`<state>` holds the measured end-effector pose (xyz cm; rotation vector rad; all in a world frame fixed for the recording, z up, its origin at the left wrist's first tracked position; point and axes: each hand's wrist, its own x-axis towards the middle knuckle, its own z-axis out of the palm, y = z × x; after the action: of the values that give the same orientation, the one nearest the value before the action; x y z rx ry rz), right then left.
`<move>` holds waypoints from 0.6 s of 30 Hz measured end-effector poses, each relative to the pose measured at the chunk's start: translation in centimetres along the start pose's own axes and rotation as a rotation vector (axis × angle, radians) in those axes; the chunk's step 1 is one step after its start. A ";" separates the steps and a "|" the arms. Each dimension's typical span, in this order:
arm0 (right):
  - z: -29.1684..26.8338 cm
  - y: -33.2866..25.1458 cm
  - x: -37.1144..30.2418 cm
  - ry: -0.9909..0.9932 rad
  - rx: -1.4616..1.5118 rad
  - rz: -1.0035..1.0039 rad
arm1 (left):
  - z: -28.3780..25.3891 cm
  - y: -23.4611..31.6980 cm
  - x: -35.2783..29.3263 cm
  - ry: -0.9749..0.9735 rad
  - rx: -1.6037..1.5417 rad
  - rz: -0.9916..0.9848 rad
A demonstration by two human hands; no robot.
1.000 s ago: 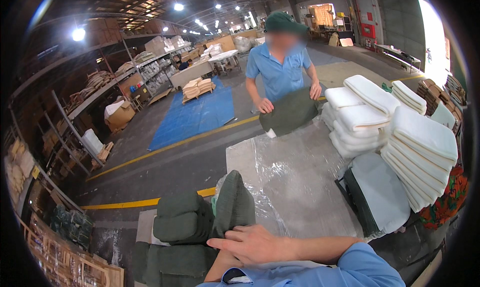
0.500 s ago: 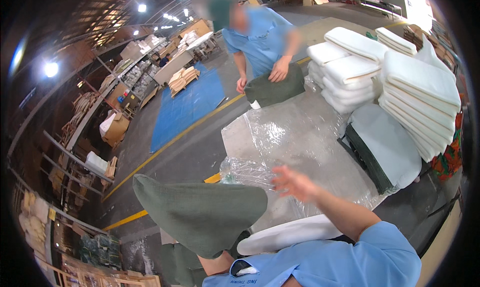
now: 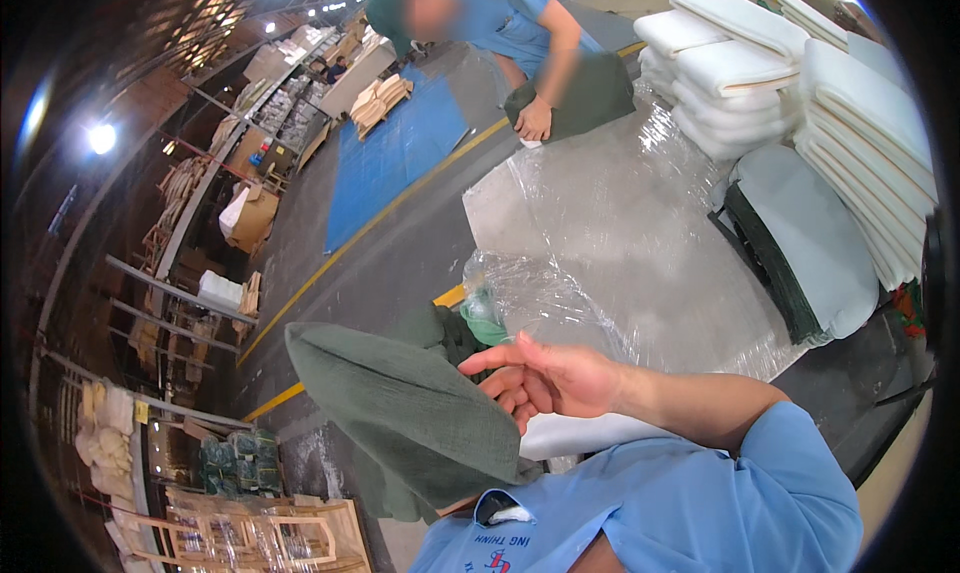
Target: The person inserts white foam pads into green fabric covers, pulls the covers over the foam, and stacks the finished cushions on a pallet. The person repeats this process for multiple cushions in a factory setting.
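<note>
A dark green fabric cover [image 3: 390,403] is draped over my left arm, its pointed end up at the left. My left hand is hidden by that cloth; only a bit of forearm [image 3: 455,508] shows below it. At the cover's right edge is my right hand [image 3: 545,375], palm partly turned up, fingers apart and loosely bent. The fingertips overlap the cloth in view; whether they touch it I cannot tell. Below this hand, a white foam pad [image 3: 590,433] lies against the table's near edge, partly covered by my arm and shirt.
Clear plastic film [image 3: 560,293] covers the table [image 3: 640,213]. White foam pads [image 3: 735,68] are stacked at the far right, beside grey and dark green covers [image 3: 805,243]. Across the table, a co-worker leans over another green cover [image 3: 590,98]. Shelving [image 3: 170,293] stands left.
My right hand has moved left from over the film to the cover's edge. The green cover has tilted and shifted down. The co-worker has bent lower over their cover. The view has turned slightly.
</note>
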<state>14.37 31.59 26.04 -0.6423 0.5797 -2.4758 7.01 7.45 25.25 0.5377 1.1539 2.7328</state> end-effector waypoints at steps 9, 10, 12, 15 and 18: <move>-3.2 -3.3 -2.3 0.365 -0.924 -0.197 | 3.7 0.4 5.4 -0.060 0.248 0.130; -3.1 -4.5 -2.1 0.391 -0.962 -0.232 | 4.6 0.4 6.4 -0.093 0.357 0.154; -2.5 -7.0 -1.7 0.460 -1.031 -0.313 | 6.1 0.5 7.5 -0.172 0.616 0.210; 0.1 -9.8 -0.6 0.451 -1.179 -0.518 | 8.0 -2.1 8.5 -0.383 0.982 0.263; -0.4 -11.2 -0.8 0.386 -1.105 -0.640 | 10.5 -3.3 7.6 -0.611 1.220 0.331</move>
<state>10.70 40.83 31.18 -0.8047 2.2618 -2.6869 3.77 18.64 31.70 1.6048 2.5017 1.4457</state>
